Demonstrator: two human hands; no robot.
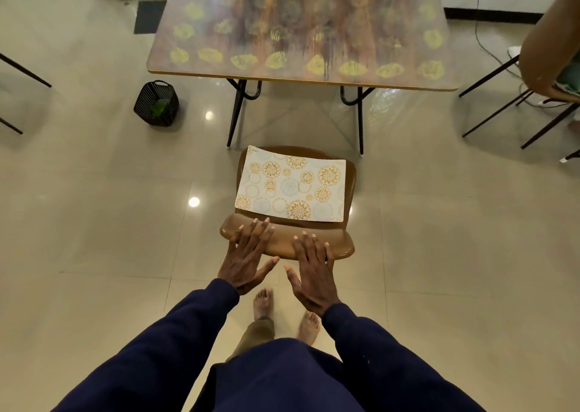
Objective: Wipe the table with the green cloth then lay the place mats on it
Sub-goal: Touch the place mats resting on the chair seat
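Note:
A white place mat (292, 185) with gold and pale blue floral circles lies flat on the seat of a brown chair (317, 243) in front of me. Whether more mats lie under it I cannot tell. My left hand (248, 258) and my right hand (314, 273) hover over the chair's near edge, palms down, fingers spread, holding nothing. The table (194, 35), with a brown and yellow leaf pattern, stands beyond the chair. A green cloth (158, 107) shows inside a black basket (156, 103) on the floor at the table's left.
Another brown chair (546, 50) stands at the right, with a cable (480, 35) trailing on the floor near it. Dark chair legs (22, 69) show at the far left. A dark mat (150, 16) lies on the floor beyond the basket. My bare feet (263, 305) stand on glossy tiles.

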